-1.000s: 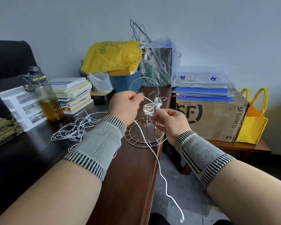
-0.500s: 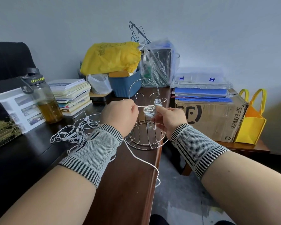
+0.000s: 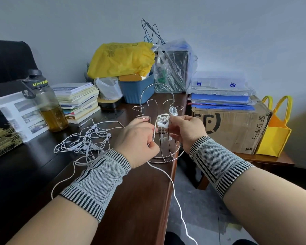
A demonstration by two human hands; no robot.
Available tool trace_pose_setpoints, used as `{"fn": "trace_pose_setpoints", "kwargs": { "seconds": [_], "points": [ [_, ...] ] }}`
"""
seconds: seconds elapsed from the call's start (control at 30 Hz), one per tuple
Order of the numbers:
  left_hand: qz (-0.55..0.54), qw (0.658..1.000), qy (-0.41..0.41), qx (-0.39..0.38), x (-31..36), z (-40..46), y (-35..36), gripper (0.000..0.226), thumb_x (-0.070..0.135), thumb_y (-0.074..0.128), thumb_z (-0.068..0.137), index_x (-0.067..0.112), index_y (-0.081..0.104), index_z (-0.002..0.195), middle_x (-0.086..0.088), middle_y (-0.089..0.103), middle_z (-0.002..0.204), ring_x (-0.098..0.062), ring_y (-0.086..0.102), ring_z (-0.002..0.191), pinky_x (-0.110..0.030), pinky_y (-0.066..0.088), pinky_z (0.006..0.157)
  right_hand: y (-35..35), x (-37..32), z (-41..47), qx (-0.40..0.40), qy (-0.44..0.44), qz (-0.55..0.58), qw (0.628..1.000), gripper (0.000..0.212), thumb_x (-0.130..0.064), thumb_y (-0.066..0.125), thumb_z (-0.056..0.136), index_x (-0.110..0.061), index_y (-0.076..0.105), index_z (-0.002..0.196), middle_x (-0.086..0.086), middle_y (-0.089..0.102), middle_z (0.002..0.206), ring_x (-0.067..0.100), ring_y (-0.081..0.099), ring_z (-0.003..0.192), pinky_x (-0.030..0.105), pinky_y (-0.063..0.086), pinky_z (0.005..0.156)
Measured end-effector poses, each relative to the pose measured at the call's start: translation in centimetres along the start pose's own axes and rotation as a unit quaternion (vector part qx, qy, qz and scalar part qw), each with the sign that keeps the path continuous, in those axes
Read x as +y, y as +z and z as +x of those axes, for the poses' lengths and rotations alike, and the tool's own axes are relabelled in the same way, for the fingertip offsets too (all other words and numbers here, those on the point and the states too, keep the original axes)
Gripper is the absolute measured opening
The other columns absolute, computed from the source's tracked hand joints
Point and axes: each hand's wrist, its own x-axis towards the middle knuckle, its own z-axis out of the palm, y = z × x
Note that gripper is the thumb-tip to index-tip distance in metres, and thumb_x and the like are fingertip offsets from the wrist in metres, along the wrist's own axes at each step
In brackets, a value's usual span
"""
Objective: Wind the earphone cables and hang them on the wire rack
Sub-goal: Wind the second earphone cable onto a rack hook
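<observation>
Head view: both hands work at the wire rack (image 3: 163, 157), which stands near the desk (image 3: 134, 200) edge. Left hand (image 3: 137, 141) has fingers curled, pinching the white earphone cable (image 3: 173, 190) low beside the rack. Right hand (image 3: 185, 129) has fingers curled round a small coil (image 3: 163, 119) sitting at the top of a rack prong. A second wound coil (image 3: 173, 110) hangs on the prong just behind. The cable's free tail runs from the left hand over the desk edge and dangles toward the floor. A loose tangle of earphones (image 3: 85, 144) lies on the desk to the left, near a bottle (image 3: 49, 106).

Judgement: mid-wind, second cable of several.

Risks:
- Tail hangs free; it could snag on the desk edge and the tug would loosen the coil.
- Rack looks light and sits at the edge; a hard pull toward the body may tip it or slide it off.
- Slack between the hands could let loops slip off the prong.
- One strand of the tangle passes near the left wrist; the wrist may drag it along.
</observation>
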Motion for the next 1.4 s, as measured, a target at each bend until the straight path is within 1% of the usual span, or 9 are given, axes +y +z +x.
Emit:
{"fn": "trace_pose_setpoints", "kwargs": {
  "seconds": [0.07,0.3,0.53,0.67,0.8,0.93,1.07,1.2,1.4],
  "points": [
    [0.002,1.000,0.003,-0.022,0.2,0.0,0.0,0.028,0.014,0.064,0.070,0.017,0.045,0.050,0.009,0.070,0.106,-0.013,0.040,0.131,0.007,0.005,0.089,-0.1,0.0,-0.3,-0.014,-0.014,-0.003,1.000,0.017,-0.009,0.071,0.079,-0.013,0.056,0.071,0.009,0.066,0.070,0.025,0.065,0.070,0.035,0.051,0.067],
    [-0.002,0.998,-0.020,-0.053,0.3,0.3,0.0,0.036,0.015,0.064,0.071,0.021,0.036,0.049,0.010,0.070,0.103,-0.008,0.041,0.130,-0.002,0.017,0.092,-0.3,0.8,-1.4,-0.060,-0.107,-0.064,0.990,0.022,0.001,0.075,0.074,-0.018,0.063,0.072,0.008,0.065,0.076,0.023,0.059,0.072,0.034,0.049,0.068],
    [0.006,0.998,-0.032,-0.049,0.5,-0.1,-0.5,0.016,0.019,0.065,0.075,0.013,0.060,0.062,0.010,0.070,0.096,-0.006,0.052,0.115,-0.014,0.034,0.093,-0.5,1.1,-2.2,-0.062,-0.194,-0.143,0.969,0.027,-0.003,0.076,0.078,-0.022,0.058,0.084,0.001,0.061,0.083,0.001,0.057,0.062,0.012,0.048,0.056],
    [0.062,0.997,-0.037,-0.035,1.9,-0.7,-1.0,0.010,0.026,0.054,0.092,0.021,0.060,0.087,0.008,0.063,0.080,-0.018,0.060,0.083,-0.033,0.048,0.075,-0.3,1.6,-1.9,-0.018,-0.262,-0.235,0.936,0.027,-0.013,0.075,0.079,-0.028,0.053,0.077,-0.001,0.060,0.090,0.008,0.063,0.073,0.028,0.057,0.069],
    [0.082,0.995,-0.036,-0.049,2.6,-0.8,-1.2,0.022,0.023,0.046,0.098,0.030,0.059,0.114,0.003,0.069,0.097,-0.024,0.063,0.092,-0.037,0.050,0.078,-0.3,1.7,-2.7,-0.040,-0.335,-0.271,0.902,0.039,-0.002,0.068,0.078,-0.035,0.050,0.072,-0.010,0.048,0.089,0.012,0.057,0.083,0.037,0.054,0.083],
    [0.089,0.992,-0.062,-0.069,2.5,-0.2,-0.8,0.033,0.016,0.042,0.098,0.027,0.062,0.121,0.000,0.067,0.111,-0.025,0.060,0.102,-0.037,0.048,0.085,-0.6,2.3,-2.4,-0.052,-0.328,-0.250,0.910,0.036,-0.001,0.065,0.079,-0.035,0.052,0.075,-0.007,0.055,0.087,0.012,0.059,0.080,0.039,0.056,0.077],
    [0.104,0.988,-0.082,-0.084,2.4,-0.4,-0.7,0.034,0.017,0.042,0.096,0.026,0.065,0.120,0.000,0.067,0.112,-0.023,0.059,0.105,-0.035,0.048,0.088,-0.8,1.6,-2.2,-0.056,-0.242,-0.177,0.952,0.017,-0.009,0.065,0.088,-0.022,0.056,0.081,-0.003,0.060,0.079,-0.002,0.057,0.062,0.015,0.049,0.060],
    [0.110,0.985,-0.087,-0.102,2.5,-0.5,-0.7,0.036,0.017,0.044,0.095,0.030,0.066,0.121,-0.001,0.070,0.111,-0.024,0.061,0.104,-0.037,0.050,0.088,-0.8,1.4,-1.9,-0.022,-0.247,-0.179,0.952,0.014,-0.019,0.061,0.090,-0.026,0.056,0.080,-0.011,0.060,0.074,0.008,0.062,0.069,0.026,0.054,0.068],
    [0.037,0.986,-0.132,-0.090,2.4,-0.8,-0.3,0.028,0.018,0.051,0.094,0.027,0.071,0.111,0.002,0.072,0.105,-0.020,0.064,0.099,-0.032,0.051,0.089,-0.4,1.1,-2.2,-0.025,-0.274,-0.215,0.937,0.012,-0.021,0.056,0.094,-0.028,0.059,0.104,-0.008,0.065,0.090,0.007,0.067,0.074,0.019,0.053,0.064]
  ]
}}
